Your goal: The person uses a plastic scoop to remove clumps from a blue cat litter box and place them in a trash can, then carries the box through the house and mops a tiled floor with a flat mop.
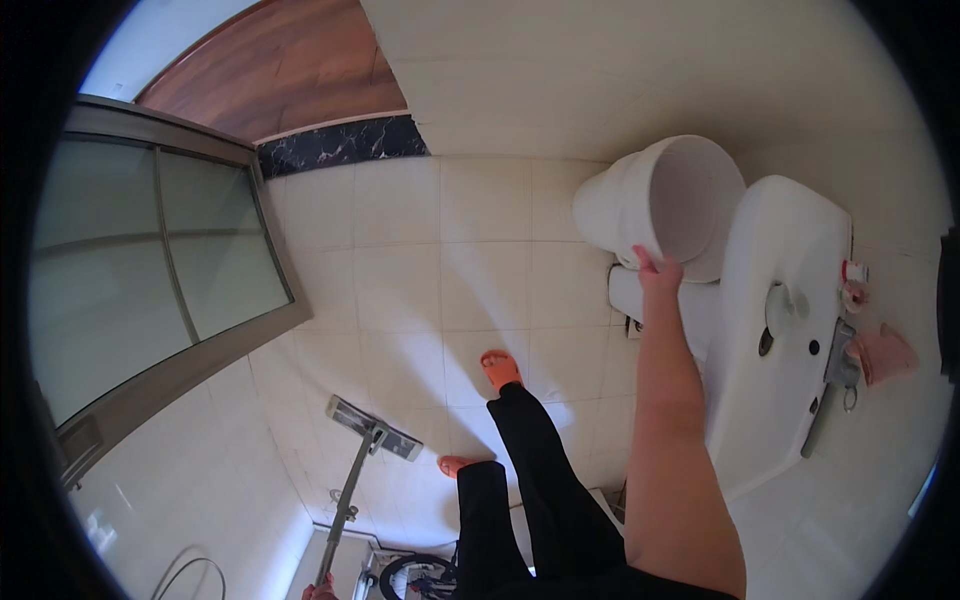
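Observation:
At the bottom edge, my left hand (pixel 320 591) is closed round the grey pole of a flat mop (pixel 352 478); only part of this hand shows. The mop's flat rectangular head (pixel 400 441) rests on the tiled floor, left of my feet. My right arm reaches forward to a large white bucket (pixel 607 208) by the wall. Its rim is gripped by my right hand (pixel 661 275), fingers at the near edge. The bucket leans with its mouth toward the right, and its visible inside is plain white.
A white washbasin (pixel 737 400) runs along the right, with a pink cloth (pixel 885 355) near its tap side. On the left stands a framed glass door (pixel 215 240). A dark marble sill (pixel 345 142) borders brown wooden flooring. Orange slippers (pixel 502 372) are on my feet.

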Tool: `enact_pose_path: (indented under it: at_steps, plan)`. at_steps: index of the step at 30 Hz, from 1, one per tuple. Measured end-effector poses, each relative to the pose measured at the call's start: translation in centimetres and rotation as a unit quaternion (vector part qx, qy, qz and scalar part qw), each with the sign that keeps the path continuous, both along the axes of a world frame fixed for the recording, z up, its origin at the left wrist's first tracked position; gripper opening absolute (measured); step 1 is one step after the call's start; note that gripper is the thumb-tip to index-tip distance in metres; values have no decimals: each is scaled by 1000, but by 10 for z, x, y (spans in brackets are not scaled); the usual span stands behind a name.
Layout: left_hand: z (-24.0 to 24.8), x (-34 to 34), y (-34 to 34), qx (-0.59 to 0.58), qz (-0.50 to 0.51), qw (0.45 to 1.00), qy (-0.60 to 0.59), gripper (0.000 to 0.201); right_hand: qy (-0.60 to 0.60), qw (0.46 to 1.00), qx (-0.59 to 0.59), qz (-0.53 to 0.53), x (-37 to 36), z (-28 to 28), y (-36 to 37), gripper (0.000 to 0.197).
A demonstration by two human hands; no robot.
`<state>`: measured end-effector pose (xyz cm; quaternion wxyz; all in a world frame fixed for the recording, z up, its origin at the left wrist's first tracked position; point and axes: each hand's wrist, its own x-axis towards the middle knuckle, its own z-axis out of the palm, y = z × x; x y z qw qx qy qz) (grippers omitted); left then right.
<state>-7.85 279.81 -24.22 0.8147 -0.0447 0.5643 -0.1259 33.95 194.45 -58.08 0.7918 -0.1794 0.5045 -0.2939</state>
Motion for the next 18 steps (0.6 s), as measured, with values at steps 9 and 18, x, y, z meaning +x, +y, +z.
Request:
enact_pose_path:
  at_steps: [9,18]
  plan:
    - [32,49,-28,49,-46,998,7,46,74,994,76,24,33,25,32,72]
    - [-46,149,-88,185,-67,979,57,13,-110,653,-56,747,-48,231,347,58]
